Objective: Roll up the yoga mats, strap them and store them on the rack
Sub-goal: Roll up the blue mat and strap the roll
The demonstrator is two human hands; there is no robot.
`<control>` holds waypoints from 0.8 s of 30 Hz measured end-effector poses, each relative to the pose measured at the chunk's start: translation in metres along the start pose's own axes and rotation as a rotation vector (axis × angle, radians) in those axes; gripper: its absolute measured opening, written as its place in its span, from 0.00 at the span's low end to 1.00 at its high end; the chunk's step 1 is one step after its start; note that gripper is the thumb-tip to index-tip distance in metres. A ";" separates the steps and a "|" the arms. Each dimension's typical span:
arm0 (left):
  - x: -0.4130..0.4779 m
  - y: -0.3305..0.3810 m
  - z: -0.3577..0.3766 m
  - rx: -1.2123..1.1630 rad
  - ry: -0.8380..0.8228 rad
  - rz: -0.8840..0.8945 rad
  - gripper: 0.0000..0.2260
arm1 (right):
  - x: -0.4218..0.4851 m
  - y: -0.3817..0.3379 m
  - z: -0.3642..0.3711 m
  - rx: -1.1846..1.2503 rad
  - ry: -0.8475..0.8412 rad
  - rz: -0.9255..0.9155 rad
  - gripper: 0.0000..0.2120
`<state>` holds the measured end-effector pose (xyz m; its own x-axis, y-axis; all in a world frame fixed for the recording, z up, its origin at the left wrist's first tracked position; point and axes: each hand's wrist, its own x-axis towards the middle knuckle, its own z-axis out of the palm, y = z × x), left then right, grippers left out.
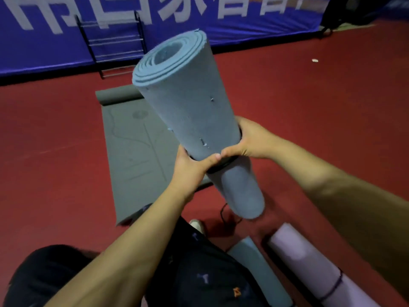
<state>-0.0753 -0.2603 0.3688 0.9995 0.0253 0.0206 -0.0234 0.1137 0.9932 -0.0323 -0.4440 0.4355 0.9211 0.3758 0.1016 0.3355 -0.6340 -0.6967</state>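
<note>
We are holding a rolled blue-grey yoga mat [188,107] off the red floor [309,129], and it is tilting away from us, its spiral open end pointing up and far, its closed end hanging low and near, just above a loop of black cord [224,214] on the floor. Our left hand [190,165] is wrapping round the roll from the left and our right hand [250,142] from the right, both about two thirds of the way down its length, fingers curled round it and thumbs nearly meeting on the side facing us. A black strap [221,166] is circling the mat right under our hands; we cannot tell whether our fingers are hooking it or only pressing the mat beside it. Behind the roll, a grey mat [137,156] is lying flat on the floor, with its far end partly rolled. Farther off, a black metal rack [115,47] is standing against a blue banner [44,45]. At the near right, a lilac rolled mat [309,258] with a dark band round it is lying on the floor, and a second blue-grey roll [250,262] is lying just left of it.
</note>
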 end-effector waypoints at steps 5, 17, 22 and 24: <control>-0.029 -0.054 0.065 -0.195 -0.042 -0.253 0.27 | -0.041 0.062 -0.013 -0.191 -0.144 0.231 0.43; -0.106 -0.095 0.185 -0.165 -0.258 -0.857 0.18 | -0.172 0.170 -0.050 -0.010 -0.481 0.663 0.18; -0.128 -0.102 0.205 0.231 -0.721 -1.141 0.41 | -0.233 0.202 -0.030 -0.036 -0.726 0.839 0.37; -0.131 -0.115 0.206 0.461 -0.758 -1.074 0.30 | -0.244 0.197 -0.014 -0.067 -0.715 0.856 0.30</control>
<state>-0.1984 -0.4817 0.2755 0.2958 -0.4195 -0.8582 0.6158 -0.6030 0.5071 -0.1878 -0.6698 0.2832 0.5356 0.0860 -0.8401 -0.3253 -0.8971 -0.2991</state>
